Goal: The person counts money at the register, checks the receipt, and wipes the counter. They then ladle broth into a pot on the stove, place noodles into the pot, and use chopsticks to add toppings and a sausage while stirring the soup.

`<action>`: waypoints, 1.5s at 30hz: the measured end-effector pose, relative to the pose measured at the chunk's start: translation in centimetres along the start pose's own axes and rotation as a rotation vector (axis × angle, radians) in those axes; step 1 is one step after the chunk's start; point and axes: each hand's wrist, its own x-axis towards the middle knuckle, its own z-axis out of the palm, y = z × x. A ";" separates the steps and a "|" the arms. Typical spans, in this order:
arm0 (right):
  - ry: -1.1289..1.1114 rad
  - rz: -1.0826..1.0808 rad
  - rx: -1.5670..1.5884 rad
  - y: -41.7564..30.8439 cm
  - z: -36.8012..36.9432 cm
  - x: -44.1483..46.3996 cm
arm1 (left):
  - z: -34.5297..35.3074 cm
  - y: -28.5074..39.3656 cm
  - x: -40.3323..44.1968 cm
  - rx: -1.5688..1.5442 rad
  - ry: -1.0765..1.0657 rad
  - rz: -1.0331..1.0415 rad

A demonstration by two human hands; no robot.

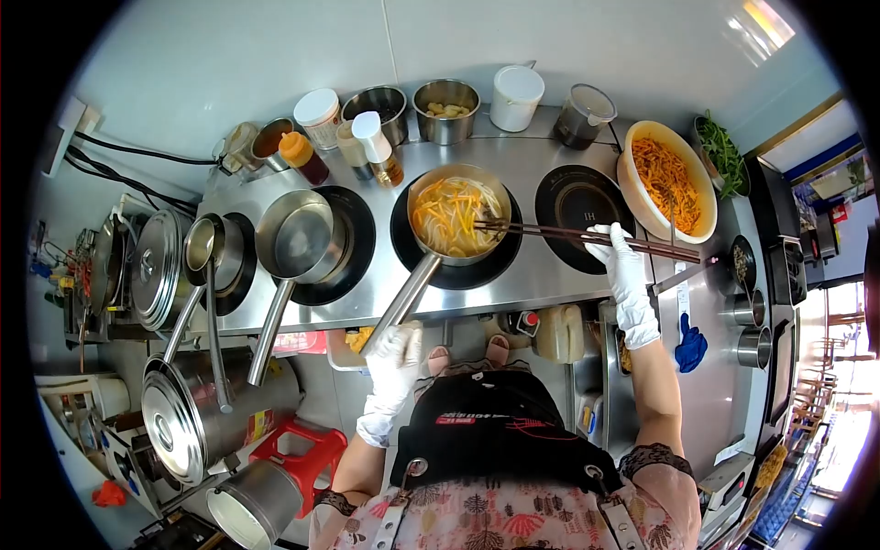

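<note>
My left hand [394, 367], in a white glove, is closed round the end of the long handle of a steel saucepan [424, 284]. The pan stands on a black hob plate and holds noodles with orange shreds [454, 218] in liquid. My right hand [621, 270], also gloved, grips long dark chopsticks [568, 235]. Their tips reach into the right side of the pan, among the food, where something dark clings to them. To the right of the pan is a bare black hob plate [582, 215].
Behind stand a pot of pale pieces [446, 110], a white tub [517, 96], and sauce bottles [302, 156]. A bowl of orange shreds [631, 183] is at the right. Left are another saucepan [298, 234] and lidded pots. A red stool [302, 454] stands below.
</note>
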 end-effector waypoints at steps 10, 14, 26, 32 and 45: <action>-0.379 -0.432 -0.544 -3.3 6.7 -2.9 | -1.6 -3.6 0.5 0.083 0.042 -0.178; -0.451 -0.512 -0.534 -1.9 7.3 -3.3 | -1.4 -3.5 0.4 0.165 -0.180 -0.320; -0.489 -0.531 -0.391 0.9 11.0 -1.0 | -1.0 -4.8 0.3 0.193 -0.344 -0.262; -0.500 -0.451 -0.389 -2.6 8.6 -1.6 | -0.7 -5.9 0.4 0.180 -0.367 -0.344; -0.574 -0.420 -0.510 0.2 14.5 -0.4 | -1.3 -3.8 1.2 0.238 -0.277 -0.371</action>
